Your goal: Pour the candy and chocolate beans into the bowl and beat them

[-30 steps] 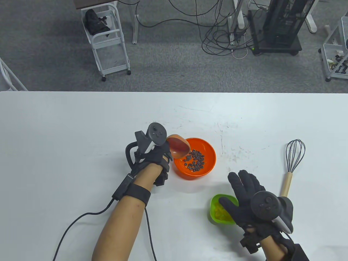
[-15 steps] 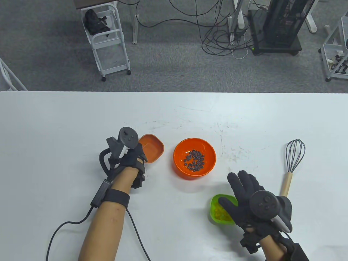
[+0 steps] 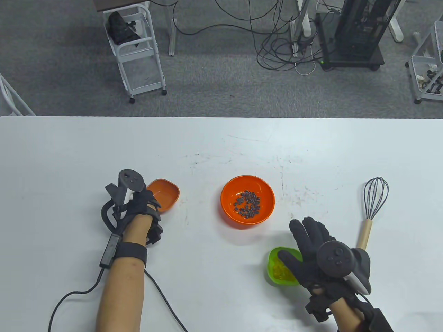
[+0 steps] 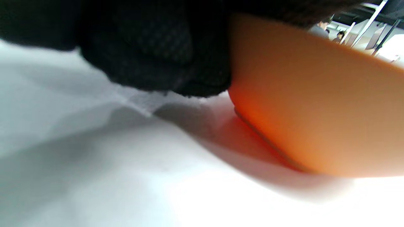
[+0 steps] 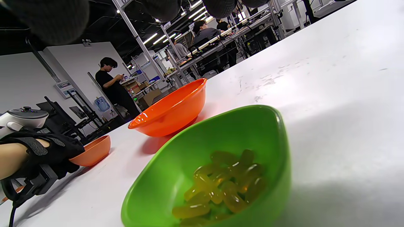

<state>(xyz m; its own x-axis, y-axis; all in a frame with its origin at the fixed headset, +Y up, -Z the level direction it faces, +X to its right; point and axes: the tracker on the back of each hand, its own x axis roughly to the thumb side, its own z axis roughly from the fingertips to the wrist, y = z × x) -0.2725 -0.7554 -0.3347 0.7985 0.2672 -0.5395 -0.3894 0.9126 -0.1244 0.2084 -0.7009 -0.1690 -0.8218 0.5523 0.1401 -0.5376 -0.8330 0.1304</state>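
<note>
The big orange bowl (image 3: 266, 193) stands mid-table with dark chocolate beans (image 3: 247, 204) in it. My left hand (image 3: 152, 204) grips the rim of a small, empty orange dish (image 3: 166, 195), upright and low at the table, left of the bowl. In the left wrist view my fingers (image 4: 157, 56) lie against the dish wall (image 4: 315, 110). A green dish (image 3: 273, 268) of yellow candy (image 5: 221, 186) sits near the front. My right hand (image 3: 304, 242) hovers over it with fingers straight, holding nothing. The right wrist view also shows the bowl (image 5: 170, 110), small dish (image 5: 93, 153) and left hand (image 5: 47, 151).
A whisk (image 3: 372, 207) with a wooden handle lies on the table right of my right hand. A black cable (image 3: 166, 301) trails from my left wrist across the front of the white table (image 3: 104, 148). Carts and wires stand on the floor beyond the far edge.
My left hand took the small orange dish from tilted over the bowl, turned it upright and carried it left and down. The right hand stayed put.
</note>
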